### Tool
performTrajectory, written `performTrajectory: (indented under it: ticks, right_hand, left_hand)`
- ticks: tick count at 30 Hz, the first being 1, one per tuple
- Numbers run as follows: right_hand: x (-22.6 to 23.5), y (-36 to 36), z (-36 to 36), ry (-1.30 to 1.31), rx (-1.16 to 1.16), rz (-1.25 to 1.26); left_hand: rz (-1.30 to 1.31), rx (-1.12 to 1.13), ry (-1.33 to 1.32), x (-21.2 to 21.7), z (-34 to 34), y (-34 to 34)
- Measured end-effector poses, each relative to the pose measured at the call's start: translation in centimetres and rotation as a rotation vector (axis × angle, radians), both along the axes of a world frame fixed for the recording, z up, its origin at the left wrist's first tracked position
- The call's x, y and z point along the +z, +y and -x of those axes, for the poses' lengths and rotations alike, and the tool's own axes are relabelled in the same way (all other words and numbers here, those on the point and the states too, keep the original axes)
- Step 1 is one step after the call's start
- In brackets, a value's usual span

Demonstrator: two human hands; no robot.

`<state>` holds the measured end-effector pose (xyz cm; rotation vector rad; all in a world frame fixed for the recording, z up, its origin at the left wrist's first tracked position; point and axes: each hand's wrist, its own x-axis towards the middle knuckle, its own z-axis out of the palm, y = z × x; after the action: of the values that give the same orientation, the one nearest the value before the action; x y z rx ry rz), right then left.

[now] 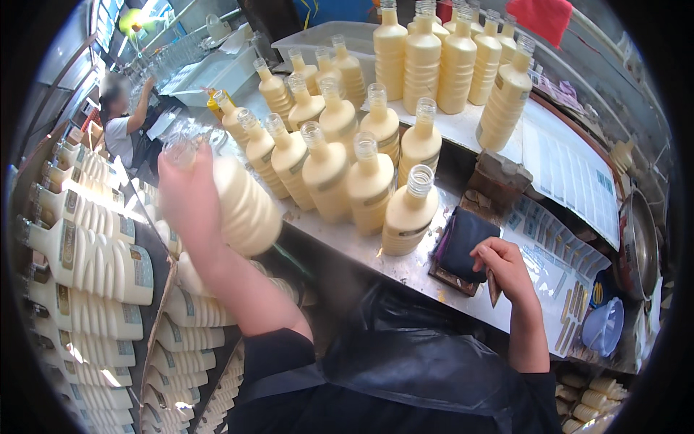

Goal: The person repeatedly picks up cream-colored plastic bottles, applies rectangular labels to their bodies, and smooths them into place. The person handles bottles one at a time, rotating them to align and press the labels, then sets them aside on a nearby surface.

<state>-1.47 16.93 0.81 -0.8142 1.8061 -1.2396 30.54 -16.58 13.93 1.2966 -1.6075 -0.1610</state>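
My left hand (189,199) grips a ribbed plastic bottle (246,206) full of cream-coloured liquid, held tilted in the air at the left edge of the metal counter (347,249). My right hand (506,266) pinches a small brown label strip (494,287) next to a dark pad (466,242) resting on a wooden block. Several uncapped filled bottles (369,181) stand upright in rows on the counter between and beyond my hands, the closest one (408,213) just left of the pad.
Labelled bottles (94,260) lie stacked on their sides at the lower left. Sheets of labels (553,249) lie on the counter at right, beside a blue plastic lid (603,325) and a metal pot (640,242). Another person (123,119) works at the far left.
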Motion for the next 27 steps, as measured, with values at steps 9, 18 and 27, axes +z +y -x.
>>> performTrajectory:
  ticks: [9, 18, 27]
  right_hand:
    - [4.3, 1.3, -3.3, -0.066, 0.135, 0.204]
    - [1.5, 3.8, -0.5, 0.248, -0.118, 0.045]
    - [-0.8, 2.7, 1.4, -0.314, -0.22, 0.047]
  left_hand:
    - [-0.421, -1.378, 0.709, 1.0, 7.6, 14.2]
    - [-0.788, -1.502, 0.308, -4.6, 27.6, 16.6]
    - [-0.966, -1.38, 0.254, -16.7, 26.4, 17.6]
